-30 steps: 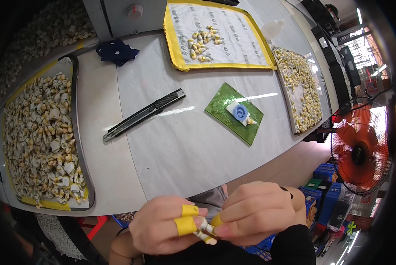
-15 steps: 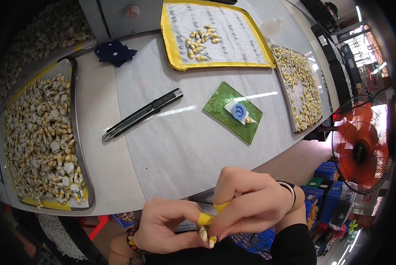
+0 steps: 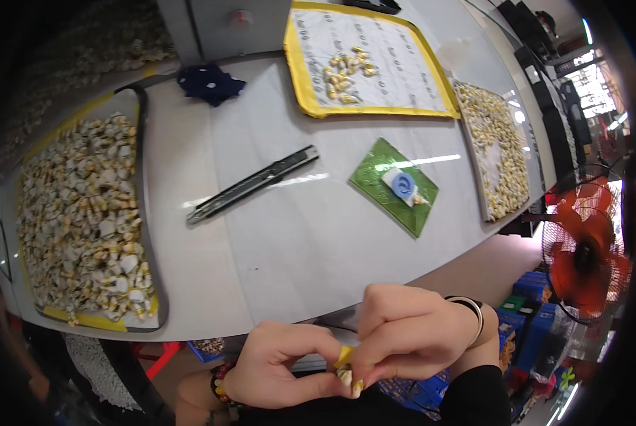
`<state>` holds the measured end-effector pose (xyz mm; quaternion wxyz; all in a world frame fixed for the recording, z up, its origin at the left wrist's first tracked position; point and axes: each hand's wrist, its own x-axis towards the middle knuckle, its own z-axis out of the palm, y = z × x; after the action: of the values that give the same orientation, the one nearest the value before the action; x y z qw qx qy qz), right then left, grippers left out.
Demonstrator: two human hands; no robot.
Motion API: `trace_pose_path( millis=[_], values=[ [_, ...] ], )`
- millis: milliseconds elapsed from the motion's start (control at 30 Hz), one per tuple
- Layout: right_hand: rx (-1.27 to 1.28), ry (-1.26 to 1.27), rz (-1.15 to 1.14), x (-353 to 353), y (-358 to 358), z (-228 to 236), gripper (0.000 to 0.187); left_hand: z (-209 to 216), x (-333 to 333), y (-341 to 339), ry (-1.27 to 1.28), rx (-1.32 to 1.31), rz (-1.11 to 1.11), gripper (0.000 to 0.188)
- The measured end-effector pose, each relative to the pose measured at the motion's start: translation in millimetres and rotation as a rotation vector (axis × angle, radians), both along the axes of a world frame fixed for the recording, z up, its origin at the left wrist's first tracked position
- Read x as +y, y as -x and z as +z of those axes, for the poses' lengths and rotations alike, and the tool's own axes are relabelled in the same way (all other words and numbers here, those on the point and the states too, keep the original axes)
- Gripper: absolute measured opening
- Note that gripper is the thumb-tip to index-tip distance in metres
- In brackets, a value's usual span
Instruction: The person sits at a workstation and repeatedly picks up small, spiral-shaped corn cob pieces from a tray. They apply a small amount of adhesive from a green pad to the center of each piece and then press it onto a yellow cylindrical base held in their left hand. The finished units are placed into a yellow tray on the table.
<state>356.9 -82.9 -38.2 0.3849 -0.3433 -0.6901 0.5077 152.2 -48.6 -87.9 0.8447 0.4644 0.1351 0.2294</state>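
My left hand [image 3: 279, 363] and my right hand [image 3: 417, 337] meet in front of the table's near edge. Thumb and forefinger of each are pinched on small cream-and-yellow shell-like pieces [image 3: 345, 376], whose tips poke out between the fingers. Yellow wrapping [image 3: 344, 356] shows at the fingers, partly covered by my right hand. Beyond the hands a green glass plate [image 3: 382, 167] lies on the table, with a small white block bearing a blue round top [image 3: 403, 186] and a shell-like piece beside it. A black utility knife [image 3: 254, 184] lies to the left.
At the left stands a tray heaped with similar pieces [image 3: 83, 220]. A yellow-edged tray [image 3: 403, 78] at the back holds several more, and a filled board [image 3: 499, 149] stands right of it. Dark blue cloth [image 3: 210, 84] lies back left. An orange fan [image 3: 584, 248] and blue crates [image 3: 534, 323] are at the right.
The view has shifted, so the table and its things appear farther right. My hands stay together, pinched on the small pieces; their fingers have moved only slightly.
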Motion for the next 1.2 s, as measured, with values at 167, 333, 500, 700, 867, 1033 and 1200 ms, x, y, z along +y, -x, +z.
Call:
trace_pose_path(
  millis=[167,333,500,700,867,1033,1200],
  values=[
    [-0.015,-0.141,-0.121,-9.7,-8.3,-10.8,0.02,43.0,32.4,49.2,-0.889,0.344,0.084,0.024],
    [-0.111,-0.217,-0.387,-25.5,-25.8,-0.7,0.018,116.8,97.9,101.5,-1.551,1.137,0.156,0.041],
    [-0.182,-0.26,-0.422,-27.7,-27.7,-4.8,0.015,86.9,225.1,115.0,-1.267,1.131,0.534,0.033],
    [-0.278,-0.313,-0.42,-32.2,-32.5,7.8,0.015,41.1,318.2,108.4,-1.567,1.42,0.445,0.04],
    [-0.359,-0.293,-0.524,-40.6,-42.5,10.2,0.013,36.5,327.7,118.1,-1.455,1.284,0.446,0.035],
    [-0.693,-0.363,-0.634,-25.2,-66.7,31.8,0.013,80.9,235.6,77.5,-1.145,0.981,0.558,0.024],
    [-0.923,-0.44,-0.44,69.9,-102.2,29.7,0.009,107.4,89.7,68.5,-0.946,0.372,0.179,0.027]
  ],
)
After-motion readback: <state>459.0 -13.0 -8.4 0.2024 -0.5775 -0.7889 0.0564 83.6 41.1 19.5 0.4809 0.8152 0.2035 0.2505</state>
